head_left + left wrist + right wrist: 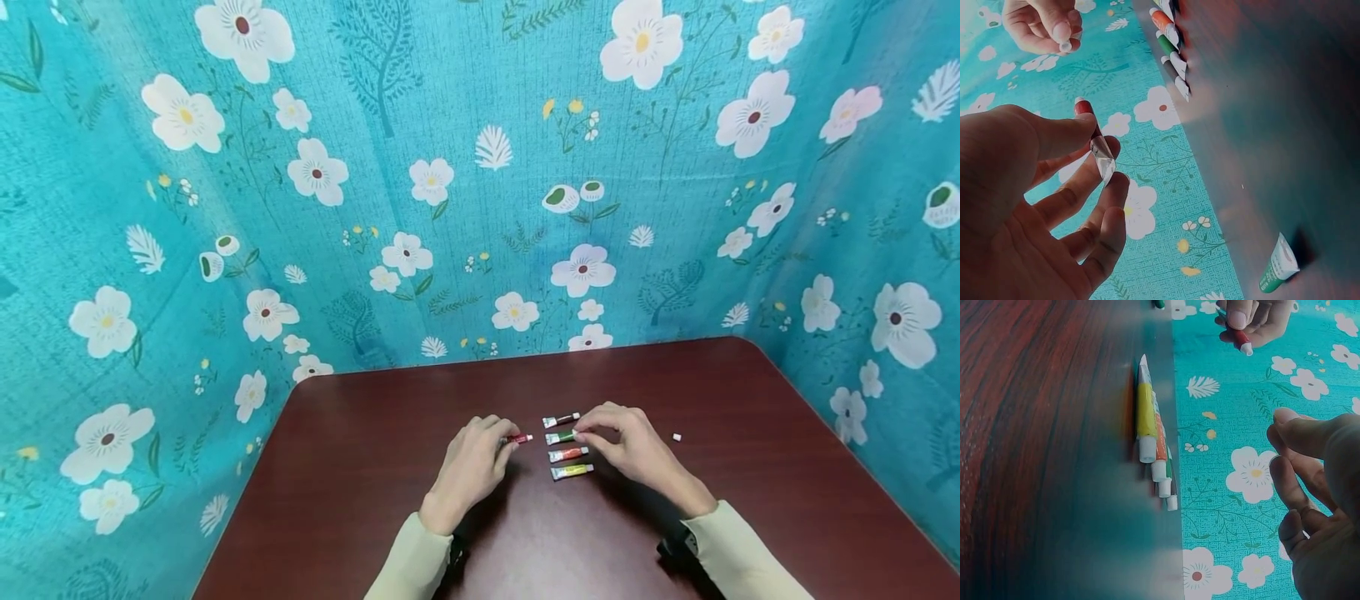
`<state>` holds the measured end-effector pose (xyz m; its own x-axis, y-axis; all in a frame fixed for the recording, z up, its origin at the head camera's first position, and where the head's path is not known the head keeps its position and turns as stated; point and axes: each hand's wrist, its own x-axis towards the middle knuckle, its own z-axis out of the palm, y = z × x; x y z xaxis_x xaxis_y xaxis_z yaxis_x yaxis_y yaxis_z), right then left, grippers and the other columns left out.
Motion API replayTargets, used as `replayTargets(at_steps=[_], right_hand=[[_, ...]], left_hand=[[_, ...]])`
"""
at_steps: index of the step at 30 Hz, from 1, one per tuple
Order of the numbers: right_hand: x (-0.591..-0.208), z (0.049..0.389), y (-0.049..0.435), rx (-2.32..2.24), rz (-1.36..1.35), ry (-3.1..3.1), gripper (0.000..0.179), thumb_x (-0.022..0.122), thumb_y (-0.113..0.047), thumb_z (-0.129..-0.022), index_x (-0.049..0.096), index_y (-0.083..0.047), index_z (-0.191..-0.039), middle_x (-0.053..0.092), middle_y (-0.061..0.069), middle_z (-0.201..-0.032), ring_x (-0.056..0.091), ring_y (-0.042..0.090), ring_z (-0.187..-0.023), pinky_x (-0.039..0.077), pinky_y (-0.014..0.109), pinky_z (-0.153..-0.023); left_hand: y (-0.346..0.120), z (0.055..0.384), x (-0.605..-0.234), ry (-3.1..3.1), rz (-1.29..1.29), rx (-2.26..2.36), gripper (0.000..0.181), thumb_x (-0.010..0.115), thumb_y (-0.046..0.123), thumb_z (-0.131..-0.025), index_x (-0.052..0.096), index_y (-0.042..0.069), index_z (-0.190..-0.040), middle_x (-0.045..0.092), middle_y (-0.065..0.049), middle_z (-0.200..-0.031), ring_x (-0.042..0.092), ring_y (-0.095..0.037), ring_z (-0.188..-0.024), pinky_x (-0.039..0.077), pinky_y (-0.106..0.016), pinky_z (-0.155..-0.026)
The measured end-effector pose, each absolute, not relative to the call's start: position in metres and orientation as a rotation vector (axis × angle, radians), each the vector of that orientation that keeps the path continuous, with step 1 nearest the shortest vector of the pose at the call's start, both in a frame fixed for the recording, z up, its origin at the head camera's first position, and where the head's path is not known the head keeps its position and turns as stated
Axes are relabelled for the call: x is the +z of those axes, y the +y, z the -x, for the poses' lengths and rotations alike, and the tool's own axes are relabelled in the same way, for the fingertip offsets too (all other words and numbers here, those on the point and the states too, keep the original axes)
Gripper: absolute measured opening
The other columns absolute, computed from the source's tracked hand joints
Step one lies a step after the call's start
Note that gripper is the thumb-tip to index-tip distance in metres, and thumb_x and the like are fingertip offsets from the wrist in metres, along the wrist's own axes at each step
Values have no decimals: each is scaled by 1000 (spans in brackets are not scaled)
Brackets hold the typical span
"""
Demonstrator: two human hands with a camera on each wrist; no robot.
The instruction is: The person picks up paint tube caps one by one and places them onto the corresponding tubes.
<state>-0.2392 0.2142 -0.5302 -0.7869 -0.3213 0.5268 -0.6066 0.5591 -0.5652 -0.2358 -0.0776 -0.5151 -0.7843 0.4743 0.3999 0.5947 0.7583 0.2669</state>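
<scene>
My left hand (471,462) pinches a small red paint tube (1085,110) between thumb and fingers. Its white tip (1246,349) points toward the right hand. Thumb and fingertips of my right hand (637,442) hold a tiny white cap (1066,45), which the fingers cover in the right wrist view. Between the hands, a column of tubes lies on the table: dark brown (561,421), green (561,437), orange (567,455) and yellow (572,472). Another green tube (1279,269) lies on the left side, hidden in the head view.
A loose white cap (677,437) lies on the dark red-brown table (360,483), to the right of the right hand. Behind and beside the table hangs a turquoise flowered cloth (465,250).
</scene>
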Motion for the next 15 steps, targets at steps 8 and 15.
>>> replayTargets(at_steps=[8,15], right_hand=[[-530,239,210,1112,-769,-2402,31,87,-2,-87,81,-29,-101,77,-14,-98,69,4,-90,58,25,-71],[-533,241,207,1129,-784,-2350,33,87,0,-85,82,-28,-101,78,-13,-98,70,5,-91,56,18,-75]], left_hand=[[-79,236,-514,-2635,835,-563,11,75,22,-102,77,19,-112,74,5,-103,60,-13,-85,56,-28,-75],[-80,237,-512,-2631,847,-565,10,74,22,-102,77,18,-112,74,5,-102,61,-14,-85,55,-29,-75]])
